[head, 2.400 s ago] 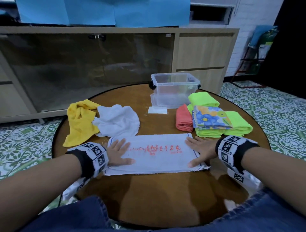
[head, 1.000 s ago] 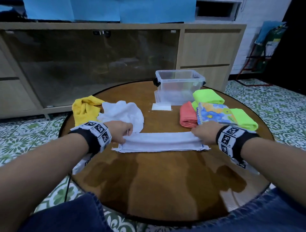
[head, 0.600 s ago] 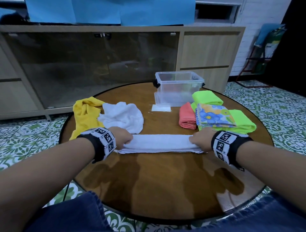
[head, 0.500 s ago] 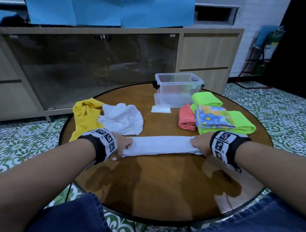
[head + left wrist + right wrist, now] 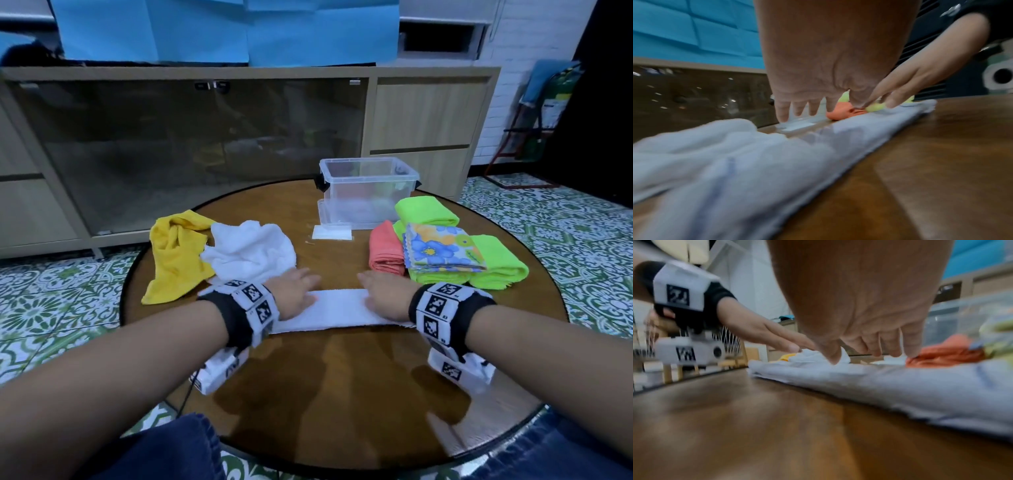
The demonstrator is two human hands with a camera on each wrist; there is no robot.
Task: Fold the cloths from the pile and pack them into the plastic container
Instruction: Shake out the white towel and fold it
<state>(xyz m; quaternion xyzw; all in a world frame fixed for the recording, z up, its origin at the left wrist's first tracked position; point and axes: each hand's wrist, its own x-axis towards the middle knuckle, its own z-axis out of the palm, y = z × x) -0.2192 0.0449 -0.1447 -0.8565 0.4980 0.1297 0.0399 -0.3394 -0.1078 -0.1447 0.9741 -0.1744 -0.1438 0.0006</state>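
A white cloth (image 5: 337, 308) lies folded into a long narrow strip across the round wooden table (image 5: 342, 394). My left hand (image 5: 296, 291) lies flat on its left part and my right hand (image 5: 383, 293) flat on its right part, fingers straight and pointing away from me. The strip (image 5: 756, 162) runs under my left hand (image 5: 797, 110) in the left wrist view, and under my right hand (image 5: 879, 350) as a grey-white band (image 5: 900, 389) in the right wrist view. The clear plastic container (image 5: 368, 192) stands at the far side of the table.
A crumpled yellow cloth (image 5: 178, 253) and a crumpled white cloth (image 5: 250, 251) lie at the left. Folded coral (image 5: 387, 250), floral (image 5: 442, 248) and bright green cloths (image 5: 493, 265) sit at the right. The container's lid (image 5: 332, 233) lies flat before it. A cabinet (image 5: 205, 137) stands behind.
The cloth went from a wide rectangle to a narrow strip. Both hands let go of its ends, slid inward toward the middle and flattened onto it.
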